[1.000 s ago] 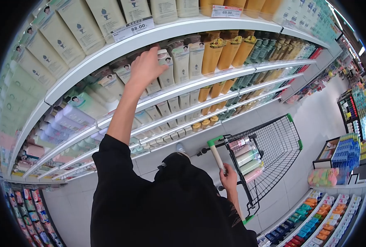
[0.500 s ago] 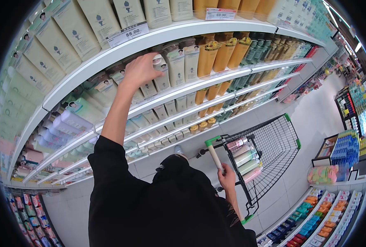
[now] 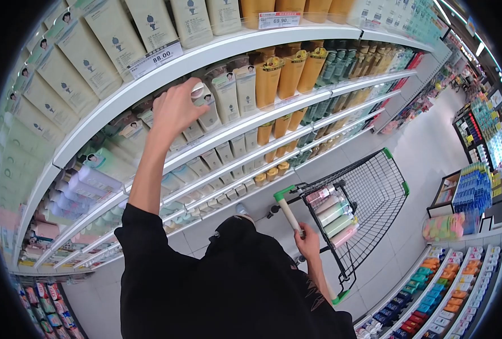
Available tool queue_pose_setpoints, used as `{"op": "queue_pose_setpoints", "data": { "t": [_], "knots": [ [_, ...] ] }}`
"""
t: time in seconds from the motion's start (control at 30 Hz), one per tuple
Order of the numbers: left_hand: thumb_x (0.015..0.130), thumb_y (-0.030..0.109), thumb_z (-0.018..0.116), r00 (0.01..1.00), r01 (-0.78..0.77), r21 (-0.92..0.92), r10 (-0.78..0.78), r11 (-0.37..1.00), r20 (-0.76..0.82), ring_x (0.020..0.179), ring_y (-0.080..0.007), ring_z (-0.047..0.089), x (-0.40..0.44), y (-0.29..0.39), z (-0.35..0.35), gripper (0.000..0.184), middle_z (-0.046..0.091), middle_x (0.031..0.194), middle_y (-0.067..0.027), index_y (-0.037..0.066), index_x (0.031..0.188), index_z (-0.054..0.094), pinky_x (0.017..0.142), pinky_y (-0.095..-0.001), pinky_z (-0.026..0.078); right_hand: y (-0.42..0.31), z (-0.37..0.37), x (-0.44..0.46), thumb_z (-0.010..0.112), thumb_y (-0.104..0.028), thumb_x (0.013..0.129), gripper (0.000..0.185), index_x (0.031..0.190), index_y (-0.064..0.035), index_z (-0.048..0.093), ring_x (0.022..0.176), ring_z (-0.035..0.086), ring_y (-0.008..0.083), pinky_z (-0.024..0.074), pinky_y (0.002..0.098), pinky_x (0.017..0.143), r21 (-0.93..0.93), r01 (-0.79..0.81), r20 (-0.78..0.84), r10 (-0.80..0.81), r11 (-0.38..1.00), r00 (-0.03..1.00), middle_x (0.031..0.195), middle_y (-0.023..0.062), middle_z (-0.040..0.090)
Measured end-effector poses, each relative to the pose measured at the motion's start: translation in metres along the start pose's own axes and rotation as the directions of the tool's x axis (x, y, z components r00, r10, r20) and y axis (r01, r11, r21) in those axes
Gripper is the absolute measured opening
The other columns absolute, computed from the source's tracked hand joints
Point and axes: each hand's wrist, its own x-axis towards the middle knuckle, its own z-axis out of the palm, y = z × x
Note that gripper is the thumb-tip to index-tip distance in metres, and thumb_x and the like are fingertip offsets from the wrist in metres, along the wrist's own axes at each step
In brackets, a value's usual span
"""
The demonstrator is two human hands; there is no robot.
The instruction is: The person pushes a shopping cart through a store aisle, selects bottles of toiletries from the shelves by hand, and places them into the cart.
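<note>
My left hand (image 3: 177, 110) reaches to the second shelf, its fingers closed round the upper part of a cream-coloured bottle (image 3: 210, 119) with a white cap (image 3: 198, 90). The bottle tilts at the shelf front, and my hand hides part of it. Beside it stand similar cream bottles (image 3: 226, 97) with small portrait labels. Lower right, my right hand (image 3: 307, 242) is wrapped round the pale handle (image 3: 289, 213) of a shopping cart (image 3: 369, 198). Several bottles (image 3: 337, 217) in pink, green and white lie at the cart's near end.
Orange bottles (image 3: 290, 76) stand farther along the same shelf. The shelf edge above carries price labels, one reading 88.00 (image 3: 156, 60). A display of blue packs (image 3: 470, 192) stands beyond the cart. Shelves of coloured goods (image 3: 432, 294) line the lower right.
The cream bottle has come slightly down and outward with my left hand, relative to its neighbours. The whole view has shifted a little. My right hand stays on the cart handle.
</note>
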Motion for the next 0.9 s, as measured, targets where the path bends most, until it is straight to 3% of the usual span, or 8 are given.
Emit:
{"op": "queue_pose_setpoints", "data": {
  "t": [0.27,0.37,0.47,0.57,0.67,0.77,0.87,0.9],
  "knots": [
    [0.071,0.03,0.077,0.981,-0.13,-0.026,0.125,0.991,-0.148,0.095,-0.032,0.068,-0.043,0.014,-0.024,0.054,0.071,0.107,-0.0107,0.011,0.12,0.064,0.076,-0.0429,0.053,0.0,-0.002,0.001,0.067,-0.023,0.087,0.034,0.113,-0.0008,0.065,0.063,0.068,0.0276,0.0535,0.037,0.063,0.001,0.046,-0.004,-0.046,0.999,0.999,0.078,0.0165,0.068],
    [0.069,0.028,0.08,0.954,-0.229,-0.068,0.21,0.971,-0.212,0.092,-0.0312,0.069,-0.073,0.019,-0.037,0.052,0.071,0.107,-0.0112,0.01,0.116,0.065,0.074,-0.04,0.053,-0.004,-0.003,-0.003,0.068,-0.023,0.086,0.035,0.115,-0.0022,0.064,0.078,0.069,0.0294,0.0541,0.0377,0.073,-0.022,-0.065,0.059,0.066,0.998,0.996,0.09,0.0184,0.069],
    [0.064,0.024,0.084,0.942,-0.328,-0.238,0.296,0.914,-0.16,0.09,-0.0314,0.069,-0.099,0.031,-0.058,0.052,0.071,0.105,-0.0106,0.008,0.111,0.068,0.072,-0.0367,0.054,-0.011,-0.002,-0.001,0.07,-0.021,0.084,0.039,0.118,-0.0034,0.063,0.102,0.065,0.0334,0.0501,0.0393,0.092,-0.09,0.192,-0.113,-0.201,0.977,0.973,0.11,0.0195,0.066],
    [0.059,0.022,0.087,0.858,-0.5,-0.46,0.491,0.734,-0.15,0.085,-0.0299,0.07,-0.114,0.039,-0.065,0.052,0.072,0.101,-0.0084,0.007,0.106,0.07,0.071,-0.0336,0.054,-0.084,-0.029,-0.003,0.068,-0.023,0.085,0.042,0.123,-0.007,0.061,0.122,0.054,0.0374,0.0424,0.0443,0.103,0.041,0.303,-0.086,-0.298,0.952,0.951,0.131,0.0171,0.059],
    [0.054,0.024,0.092,0.737,-0.58,-0.624,0.664,0.524,-0.127,0.077,-0.0255,0.069,-0.124,0.056,-0.063,0.053,0.072,0.096,-0.0094,0.005,0.098,0.071,0.068,-0.0326,0.05,-0.152,-0.065,-0.013,0.073,-0.034,0.084,0.057,0.131,-0.0052,0.058,0.128,0.052,0.034,0.0376,0.0429,0.109,0.454,0.341,0.023,-0.393,0.823,0.919,0.136,0.0155,0.057],
    [0.055,0.025,0.092,0.672,-0.408,-0.849,0.74,0.337,-0.029,0.083,-0.023,0.071,-0.128,0.074,-0.053,0.057,0.073,0.098,-0.0082,0.006,0.105,0.071,0.073,-0.0306,0.051,-0.169,-0.087,-0.021,0.073,-0.066,0.076,0.103,0.143,0.0063,0.042,0.131,0.049,0.0264,0.0364,0.0399,0.11,0.796,-0.091,0.483,-0.536,0.599,0.692,0.14,0.0182,0.052],
    [0.056,0.027,0.092,0.707,-0.131,-0.934,0.692,0.332,0.147,0.091,-0.0181,0.071,-0.126,0.092,-0.035,0.065,0.072,0.105,-0.0085,0.006,0.113,0.071,0.082,-0.0308,0.052,-0.172,-0.075,-0.039,0.072,-0.068,0.077,0.108,0.148,0.0044,0.034,0.13,0.05,0.0287,0.038,0.0411,0.109,0.839,-0.338,0.542,-0.611,0.426,0.577,0.14,0.0192,0.051],
    [0.062,0.025,0.09,0.697,-0.102,-0.944,0.699,0.313,0.157,0.106,-0.0159,0.066,-0.121,0.095,-0.026,0.076,0.069,0.116,-0.0072,0.003,0.129,0.062,0.09,-0.0321,0.051,-0.194,-0.082,-0.048,0.07,-0.068,0.078,0.106,0.147,0.0025,0.033,0.118,0.06,0.0305,0.0485,0.0422,0.098,0.846,-0.417,0.532,-0.58,0.332,0.618,0.13,0.0201,0.056]
  ]
}}
